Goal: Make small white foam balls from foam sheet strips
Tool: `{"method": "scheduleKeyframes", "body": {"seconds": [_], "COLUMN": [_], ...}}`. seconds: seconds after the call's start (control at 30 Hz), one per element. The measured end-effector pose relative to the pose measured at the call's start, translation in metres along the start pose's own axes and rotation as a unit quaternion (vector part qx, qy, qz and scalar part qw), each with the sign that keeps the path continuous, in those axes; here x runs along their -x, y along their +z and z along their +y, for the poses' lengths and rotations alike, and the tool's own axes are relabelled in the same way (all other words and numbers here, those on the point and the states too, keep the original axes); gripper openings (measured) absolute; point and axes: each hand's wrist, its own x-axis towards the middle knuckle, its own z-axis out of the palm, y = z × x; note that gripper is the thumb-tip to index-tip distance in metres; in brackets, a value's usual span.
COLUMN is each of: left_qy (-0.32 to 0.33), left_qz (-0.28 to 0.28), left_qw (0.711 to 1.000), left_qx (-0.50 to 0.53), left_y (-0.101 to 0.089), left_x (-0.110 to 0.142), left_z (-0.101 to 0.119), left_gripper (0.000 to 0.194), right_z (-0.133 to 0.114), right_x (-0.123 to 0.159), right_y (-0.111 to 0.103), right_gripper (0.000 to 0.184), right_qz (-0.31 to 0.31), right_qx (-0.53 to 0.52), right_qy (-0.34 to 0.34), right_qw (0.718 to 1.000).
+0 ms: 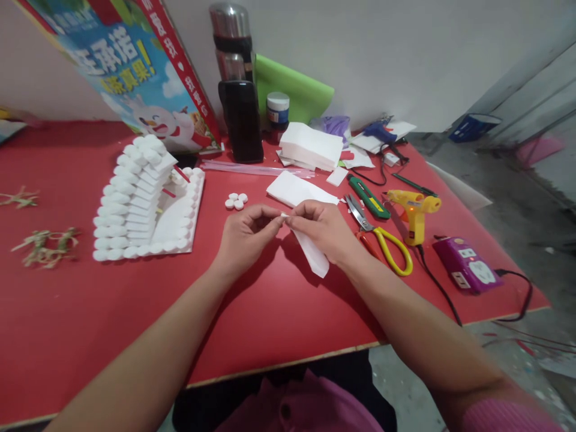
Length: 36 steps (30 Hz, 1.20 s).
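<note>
Over the middle of the red table, my left hand (251,233) and my right hand (320,227) meet at the fingertips, both pinching the upper end of a white paper strip (312,253). The strip's wider end hangs below my right hand. Just behind lies a folded stack of white paper (300,189). Several small white paper rolls (236,201) sit beyond my left hand. Farther left rests a white model with steps (144,204), edged with rounded white pieces. Yellow-handled scissors (382,237) lie open to the right of my right hand.
A green utility knife (369,197), a yellow glue gun (414,210) and a purple box (468,264) with cords lie right. At the back stand a phone (242,123), a steel thermos (230,27), a jar (278,110) and a printed carton (135,78). Straw bundles (47,246) lie left.
</note>
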Motion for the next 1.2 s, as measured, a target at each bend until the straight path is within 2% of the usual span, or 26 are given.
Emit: {"method": "scheduleKeyframes", "body": {"seconds": [0.1,0.2,0.47,0.53,0.6,0.67,0.73,0.77,0.8,0.9,0.97,1.07,1.2], "left_qy": [0.027,0.077,0.239,0.264,0.271,0.231,0.129,0.051,-0.011,-0.132,-0.165,-0.171,-0.189], "left_qz": [0.021,0.042,0.07,0.067,0.059,0.049,0.027,0.014,-0.013,-0.071,-0.084,-0.073,-0.048], "left_qw": [0.999,0.994,0.946,0.935,0.935,0.957,0.989,0.999,0.999,0.979,0.97,0.969,0.968], "left_qx": [-0.028,-0.068,-0.208,-0.228,-0.22,-0.169,-0.069,-0.007,0.048,0.136,0.156,0.161,0.155], "left_y": [0.004,0.005,0.007,0.009,0.01,0.009,0.006,0.004,0.001,-0.007,-0.009,-0.009,-0.004], "left_x": [0.003,0.005,0.01,0.012,0.012,0.012,0.01,0.009,0.007,0.003,0.001,0.002,0.005], "left_z": [-0.002,-0.001,0.003,0.001,0.001,0.002,0.005,0.007,0.009,0.013,0.015,0.015,0.014], "left_gripper": [0.009,0.006,0.013,0.014,0.014,0.012,0.011,0.01,0.011,0.019,0.027,0.023,0.022], "right_z": [0.002,0.001,-0.003,-0.001,0.0,0.0,-0.001,-0.003,-0.004,-0.008,-0.008,-0.007,-0.006], "right_x": [0.003,0.008,0.014,0.013,0.011,0.008,0.006,0.005,0.004,0.003,0.003,0.003,0.003], "right_y": [0.006,0.011,0.013,0.01,0.007,0.002,-0.003,-0.006,-0.009,-0.016,-0.018,-0.018,-0.015], "right_gripper": [0.019,0.018,0.018,0.018,0.018,0.017,0.014,0.013,0.012,0.012,0.012,0.012,0.013], "right_qz": [0.054,0.079,0.069,0.072,0.079,0.068,0.03,0.004,-0.023,-0.08,-0.094,-0.092,-0.068], "right_qx": [0.093,0.154,0.167,0.168,0.18,0.197,0.209,0.212,0.213,0.212,0.214,0.221,0.233], "right_qy": [-0.083,-0.121,-0.151,-0.148,-0.15,-0.167,-0.194,-0.209,-0.223,-0.257,-0.267,-0.263,-0.214], "right_qw": [0.991,0.977,0.972,0.972,0.969,0.964,0.958,0.955,0.951,0.94,0.935,0.934,0.946]}}
